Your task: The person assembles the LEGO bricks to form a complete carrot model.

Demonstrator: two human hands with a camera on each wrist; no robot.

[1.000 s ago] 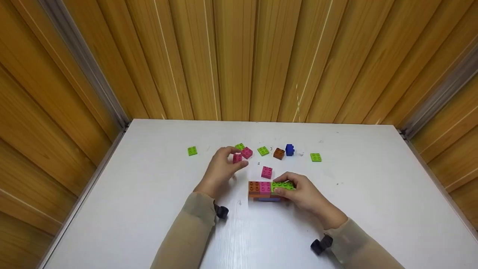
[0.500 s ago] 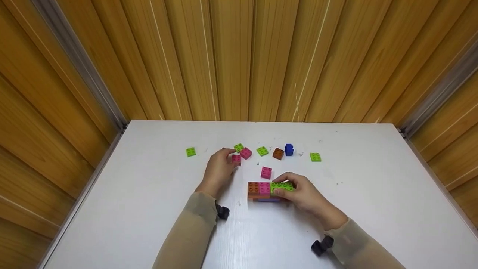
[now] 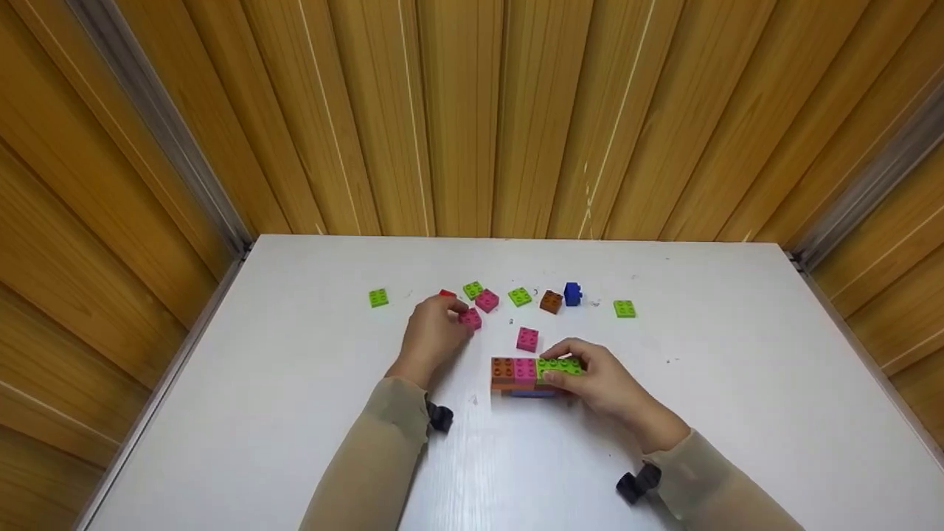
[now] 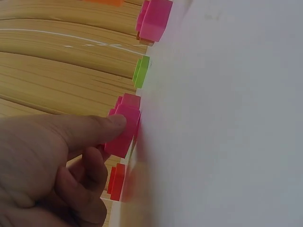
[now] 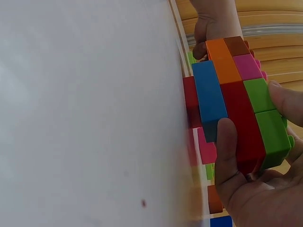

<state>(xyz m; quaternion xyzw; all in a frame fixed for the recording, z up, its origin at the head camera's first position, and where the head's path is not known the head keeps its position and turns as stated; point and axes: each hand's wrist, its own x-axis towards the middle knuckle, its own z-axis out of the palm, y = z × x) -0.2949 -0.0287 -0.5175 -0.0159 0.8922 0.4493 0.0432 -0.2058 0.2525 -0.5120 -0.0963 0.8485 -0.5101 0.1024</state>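
In the head view my left hand (image 3: 434, 332) pinches a pink brick (image 3: 470, 318) at the table, left of centre. The left wrist view shows the thumb pressed on the side of this brick (image 4: 124, 132). My right hand (image 3: 608, 383) grips the right end of a built block of bricks (image 3: 523, 371). Orange-brown, pink and green bricks form its studded top. Seen from the right wrist, orange and red bricks (image 5: 239, 123) make up the layer below, with a blue brick (image 5: 208, 94) at its base. The right thumb lies against the green end.
Behind the pinched brick lie a pink brick (image 3: 487, 300) and a green one (image 3: 473, 290). Another pink brick (image 3: 527, 339) sits just beyond the built block. Farther right are brown (image 3: 551, 302) and blue (image 3: 573, 294) bricks. A red brick (image 3: 447, 293) shows past the left hand.
My left thumb has come in against the pink brick, which is now slightly turned and nearer to me. A red brick shows behind that hand. The right hand and its block stay put.
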